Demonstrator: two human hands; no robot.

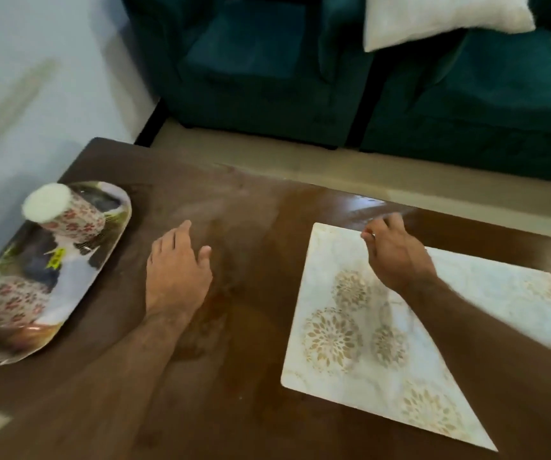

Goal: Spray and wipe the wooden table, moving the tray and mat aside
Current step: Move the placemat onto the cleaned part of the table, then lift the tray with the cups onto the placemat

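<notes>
The dark wooden table (251,227) fills the lower view. A printed tray (78,287) lies at its left edge with two upturned floral cups (68,214) on it. A pale mat (400,327) with gold flower prints lies on the right half. My left hand (178,270) rests flat on the bare wood between tray and mat, fingers straight. Over the mat's far edge, my right hand (393,254) has its fingers curled down at that edge; whether they pinch the mat is unclear. No spray bottle or cloth is in view.
A teal sofa (367,78) with a white cushion (443,18) stands beyond the table's far edge across a strip of light floor (334,167). A white wall (18,78) runs along the left. The second cup (8,297) stands at the tray's near end.
</notes>
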